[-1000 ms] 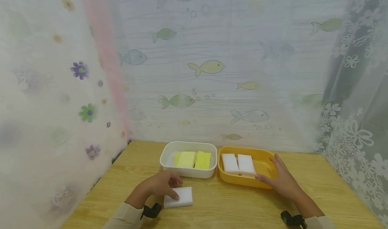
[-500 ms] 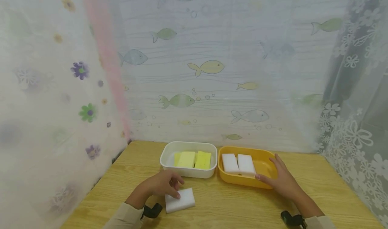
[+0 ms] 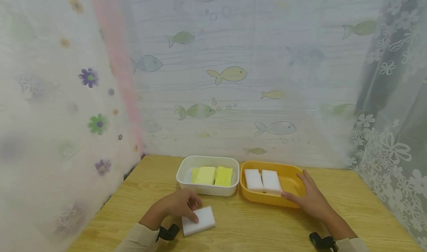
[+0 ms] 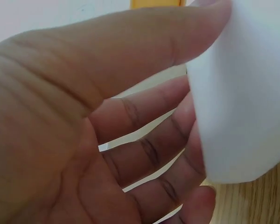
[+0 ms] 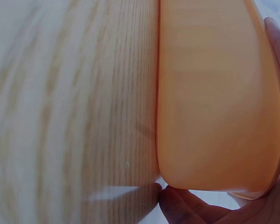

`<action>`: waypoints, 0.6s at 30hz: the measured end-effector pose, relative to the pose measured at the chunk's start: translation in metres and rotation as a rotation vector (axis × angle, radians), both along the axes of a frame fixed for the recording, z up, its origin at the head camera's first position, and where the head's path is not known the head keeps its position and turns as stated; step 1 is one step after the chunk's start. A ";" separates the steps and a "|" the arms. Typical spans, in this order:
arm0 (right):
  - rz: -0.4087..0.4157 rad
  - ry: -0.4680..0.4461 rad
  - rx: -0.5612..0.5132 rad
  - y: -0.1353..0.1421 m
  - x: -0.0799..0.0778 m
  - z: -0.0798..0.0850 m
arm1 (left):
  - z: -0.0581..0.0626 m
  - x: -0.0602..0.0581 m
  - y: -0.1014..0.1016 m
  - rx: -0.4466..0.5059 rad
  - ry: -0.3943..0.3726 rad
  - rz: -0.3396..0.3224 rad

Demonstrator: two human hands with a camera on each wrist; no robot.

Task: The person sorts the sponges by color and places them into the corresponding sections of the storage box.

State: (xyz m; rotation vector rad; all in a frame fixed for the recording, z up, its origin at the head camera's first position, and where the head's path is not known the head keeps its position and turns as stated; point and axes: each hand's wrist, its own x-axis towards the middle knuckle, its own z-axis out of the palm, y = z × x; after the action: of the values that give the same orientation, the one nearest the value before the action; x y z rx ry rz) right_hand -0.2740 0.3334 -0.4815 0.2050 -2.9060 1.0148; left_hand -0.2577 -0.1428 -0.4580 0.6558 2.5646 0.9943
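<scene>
A white block-shaped sponge (image 3: 204, 223) is just above or on the table in front of the white bin; I cannot tell which. My left hand (image 3: 181, 204) pinches its left end, thumb on the upper face. In the left wrist view, several fingertips sit behind the white sponge (image 4: 247, 107). My right hand (image 3: 313, 199) holds the right end of the yellow-orange bin (image 3: 261, 198), thumb at the front rim and fingers at the far side. The right wrist view shows fingers at the orange bin's wall (image 5: 214, 107). Two white sponges (image 3: 271, 180) lie side by side in that bin's left part.
Left of the orange bin stands a white bin (image 3: 207, 189) with several yellow sponges (image 3: 223, 176). Both bins are on a wood-grain table (image 3: 247, 229). Behind it hangs a fish-print curtain (image 3: 233, 133); a flowered curtain (image 3: 63, 141) hangs at the left.
The white sponge in my left hand has turned a little, its right end angled up, and has shifted slightly right and nearer. My right hand and both bins have stayed put.
</scene>
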 end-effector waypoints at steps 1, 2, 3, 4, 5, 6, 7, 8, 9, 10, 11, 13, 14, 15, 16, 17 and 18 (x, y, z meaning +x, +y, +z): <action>-0.001 0.000 -0.001 0.000 0.000 0.000 | 0.000 0.000 0.000 0.005 0.006 0.001; -0.002 0.000 -0.003 0.000 0.000 -0.001 | 0.000 0.000 0.000 0.011 0.013 0.002; -0.002 -0.001 -0.005 0.000 -0.001 -0.001 | 0.000 -0.001 0.000 0.018 0.018 0.004; -0.001 -0.001 -0.008 0.000 -0.001 -0.001 | 0.000 -0.001 0.000 0.023 0.026 0.005; 0.001 -0.004 -0.012 0.000 -0.001 -0.001 | 0.000 -0.001 0.000 0.027 0.032 0.009; 0.000 -0.005 -0.015 0.000 -0.001 -0.001 | 0.000 -0.001 0.000 0.032 0.038 0.012; 0.002 -0.005 -0.017 0.000 -0.001 -0.001 | 0.000 -0.001 0.000 0.037 0.042 0.014; 0.002 -0.008 -0.018 0.000 -0.001 -0.001 | 0.000 -0.001 0.000 0.040 0.048 0.016; 0.003 -0.008 -0.018 0.000 -0.001 -0.001 | 0.000 -0.001 0.000 0.043 0.054 0.018; 0.002 -0.010 -0.018 0.000 -0.001 -0.001 | 0.000 -0.002 0.000 0.043 0.060 0.019; 0.002 -0.009 -0.015 0.000 -0.001 -0.001 | 0.001 -0.002 0.000 0.048 0.064 0.020; 0.001 -0.007 -0.012 0.000 -0.001 -0.001 | 0.002 -0.002 0.000 0.051 0.068 0.024; 0.000 -0.005 -0.010 0.000 -0.001 -0.001 | 0.002 -0.002 0.000 0.053 0.067 0.026; 0.000 -0.004 -0.009 0.000 -0.001 -0.001 | 0.003 -0.002 0.000 0.056 0.066 0.027; 0.000 -0.003 -0.009 0.000 -0.001 -0.001 | 0.003 -0.003 0.000 0.057 0.065 0.028; 0.000 -0.003 -0.008 0.000 -0.001 -0.001 | 0.003 -0.003 0.000 0.062 0.064 0.029; 0.000 -0.004 -0.008 0.000 -0.001 -0.001 | 0.004 -0.003 0.000 0.065 0.064 0.029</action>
State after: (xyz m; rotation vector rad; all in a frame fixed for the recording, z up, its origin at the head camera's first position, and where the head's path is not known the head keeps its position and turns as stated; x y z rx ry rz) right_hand -0.2745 0.3336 -0.4821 0.2023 -2.9045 1.0284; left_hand -0.2603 -0.1428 -0.4540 0.6800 2.6139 1.0872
